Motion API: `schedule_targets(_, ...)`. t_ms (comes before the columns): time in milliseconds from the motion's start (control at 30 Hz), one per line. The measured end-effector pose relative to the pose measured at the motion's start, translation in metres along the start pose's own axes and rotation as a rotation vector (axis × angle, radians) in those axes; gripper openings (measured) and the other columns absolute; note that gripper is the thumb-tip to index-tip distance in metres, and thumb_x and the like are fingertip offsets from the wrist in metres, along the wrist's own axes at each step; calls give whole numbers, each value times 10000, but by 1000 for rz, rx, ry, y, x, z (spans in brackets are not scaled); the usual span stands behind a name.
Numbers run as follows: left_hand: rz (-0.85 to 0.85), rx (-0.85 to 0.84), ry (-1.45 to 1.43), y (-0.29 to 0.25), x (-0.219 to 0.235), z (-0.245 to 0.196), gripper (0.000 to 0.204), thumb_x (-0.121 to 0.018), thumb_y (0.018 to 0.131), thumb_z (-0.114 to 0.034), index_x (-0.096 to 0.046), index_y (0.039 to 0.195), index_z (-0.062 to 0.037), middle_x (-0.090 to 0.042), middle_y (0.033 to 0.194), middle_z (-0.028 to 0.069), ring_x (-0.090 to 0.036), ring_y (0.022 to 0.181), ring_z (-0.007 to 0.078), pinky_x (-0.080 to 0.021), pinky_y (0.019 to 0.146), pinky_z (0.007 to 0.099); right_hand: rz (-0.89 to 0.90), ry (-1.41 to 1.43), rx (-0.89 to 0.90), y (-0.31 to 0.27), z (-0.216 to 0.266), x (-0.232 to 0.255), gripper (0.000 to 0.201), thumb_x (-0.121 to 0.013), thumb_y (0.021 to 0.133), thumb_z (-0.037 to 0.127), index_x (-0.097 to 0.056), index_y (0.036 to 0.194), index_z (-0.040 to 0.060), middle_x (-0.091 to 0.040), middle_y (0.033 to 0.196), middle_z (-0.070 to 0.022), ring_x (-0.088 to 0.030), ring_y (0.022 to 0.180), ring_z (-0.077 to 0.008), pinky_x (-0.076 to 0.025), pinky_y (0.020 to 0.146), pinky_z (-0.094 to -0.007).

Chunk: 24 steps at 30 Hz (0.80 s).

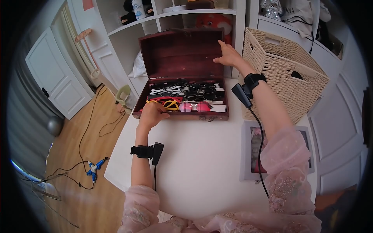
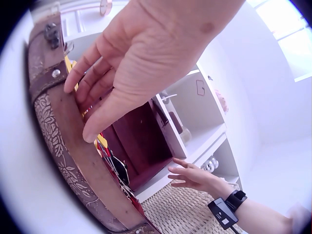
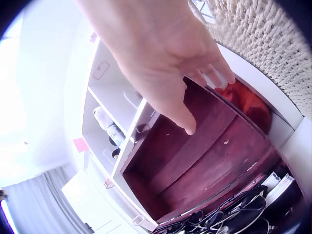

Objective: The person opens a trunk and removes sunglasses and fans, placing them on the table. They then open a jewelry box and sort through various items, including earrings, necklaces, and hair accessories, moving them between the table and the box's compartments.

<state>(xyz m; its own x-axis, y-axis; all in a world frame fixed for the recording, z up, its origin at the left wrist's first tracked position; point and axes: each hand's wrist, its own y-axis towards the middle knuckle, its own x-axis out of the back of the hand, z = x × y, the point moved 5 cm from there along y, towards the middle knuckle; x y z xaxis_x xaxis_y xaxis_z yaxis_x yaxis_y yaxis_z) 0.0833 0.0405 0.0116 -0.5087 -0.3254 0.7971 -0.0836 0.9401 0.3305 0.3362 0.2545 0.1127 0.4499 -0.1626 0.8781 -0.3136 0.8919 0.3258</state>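
Observation:
A dark red wooden box (image 1: pixel 136 113) stands with its lid (image 1: pixel 182 54) raised, holding several pairs of glasses (image 1: pixel 186 90), yellow-framed ones (image 1: pixel 171 104) and pink-tinted ones (image 1: pixel 194 106). My left hand (image 1: pixel 152 114) is at the front left rim, fingers reaching over it; in the left wrist view the hand (image 2: pixel 141 63) has its thumb near the rim and its fingers bent loosely over the edge. My right hand (image 1: pixel 230 56) is at the lid's right edge, fingers spread; in the right wrist view the thumb of this hand (image 3: pixel 161 63) lies before the lid's inside (image 3: pixel 195 156) and the fingers reach past its edge.
A woven basket (image 1: pixel 279 70) stands right of the box, with a framed item (image 1: pixel 246 151) in front of it on the white table (image 1: pixel 194 163). White shelves (image 1: pixel 171 17) rise behind. Cables and a blue plug strip (image 1: pixel 93 169) lie on the floor at left.

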Motion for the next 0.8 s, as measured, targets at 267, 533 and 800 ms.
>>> schedule_targets(267,-19,-89,89,1,-2,-6,192,-768,583,-49,-704,756,0,-670,707,138,-661,645,239,-517,616,303,32,133,7,-25,-6,-6,976,-756,697,329,-189,1450,76,-408,1356,-229,-440,1234,-348,-383,1015,-398)
schedule_targets(533,-29,-103,91,2,-4,-3,185,-770,583,-52,-694,738,16,-667,698,141,-662,641,242,-520,624,302,46,176,14,-28,-25,-13,979,-769,678,318,-218,1421,-2,-474,1281,-265,-469,1205,-354,-391,1007,-377)
schedule_targets(800,-43,-85,49,5,-9,1,242,-777,599,-59,-695,816,10,-676,740,136,-669,680,217,-529,655,293,54,179,4,-30,-21,-13,974,-766,681,312,-216,1423,1,-470,1287,-264,-468,1207,-353,-388,1010,-375)
